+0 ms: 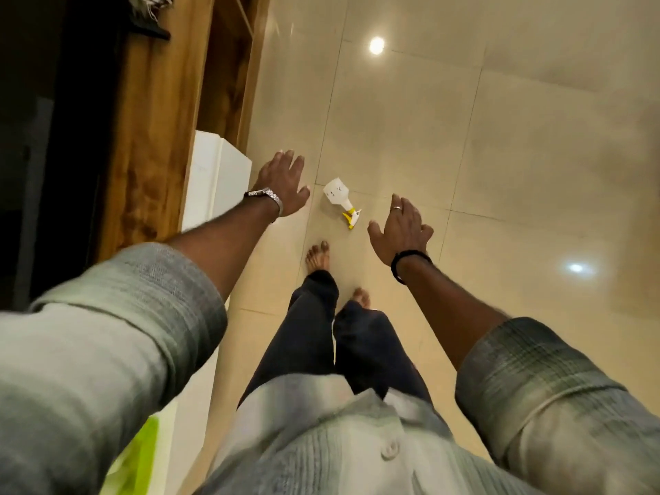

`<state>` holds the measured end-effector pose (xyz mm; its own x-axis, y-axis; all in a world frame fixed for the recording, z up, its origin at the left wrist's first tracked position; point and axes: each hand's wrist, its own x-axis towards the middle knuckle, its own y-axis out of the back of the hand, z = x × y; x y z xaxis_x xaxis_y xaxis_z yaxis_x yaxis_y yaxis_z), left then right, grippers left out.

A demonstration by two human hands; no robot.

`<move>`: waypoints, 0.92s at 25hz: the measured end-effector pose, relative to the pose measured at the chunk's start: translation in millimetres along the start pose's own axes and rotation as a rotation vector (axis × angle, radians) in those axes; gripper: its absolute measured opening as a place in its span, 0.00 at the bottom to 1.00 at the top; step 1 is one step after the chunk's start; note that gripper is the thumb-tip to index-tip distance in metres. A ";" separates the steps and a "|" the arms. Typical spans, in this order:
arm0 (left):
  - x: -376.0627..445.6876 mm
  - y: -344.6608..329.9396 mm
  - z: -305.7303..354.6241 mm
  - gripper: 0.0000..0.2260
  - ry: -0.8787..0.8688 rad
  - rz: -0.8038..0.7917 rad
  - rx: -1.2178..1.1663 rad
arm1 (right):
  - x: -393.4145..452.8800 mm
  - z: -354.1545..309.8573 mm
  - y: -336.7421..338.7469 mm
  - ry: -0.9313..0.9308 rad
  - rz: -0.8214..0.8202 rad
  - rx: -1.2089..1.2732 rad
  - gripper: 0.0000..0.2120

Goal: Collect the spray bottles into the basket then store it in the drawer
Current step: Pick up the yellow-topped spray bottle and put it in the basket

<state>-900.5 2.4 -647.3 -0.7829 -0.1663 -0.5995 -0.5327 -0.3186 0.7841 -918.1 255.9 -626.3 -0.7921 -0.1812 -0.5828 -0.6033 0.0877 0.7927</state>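
Head view shows my left hand [282,184] and right hand [401,232] spread, empty, flanking 1 spray bottle [340,198] on the floor [500,137]; I'd stoop, grip its body.

Green object [137,455] at lower left half hidden behind sleeve [89,344], blurred, identity unclear
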 end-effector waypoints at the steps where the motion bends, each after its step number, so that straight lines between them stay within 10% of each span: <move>1: 24.4 -1.0 -2.4 0.31 -0.007 0.004 -0.005 | 22.0 -3.5 -5.2 -0.030 -0.009 0.041 0.34; 15: 322.7 -271.2 -23.3 0.32 -0.214 -0.137 0.163 | 326.2 30.7 -309.5 -0.204 -0.165 0.128 0.32; 23: 416.6 -352.7 -7.8 0.26 -0.342 -0.212 0.273 | 397.7 -9.4 -405.1 -1.041 -0.422 1.515 0.26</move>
<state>-1036.3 38.2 -1174.9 -0.6844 0.2062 -0.6993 -0.7209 -0.0483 0.6914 -987.8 139.1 -1177.5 0.0276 0.1168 -0.9928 0.1523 0.9811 0.1196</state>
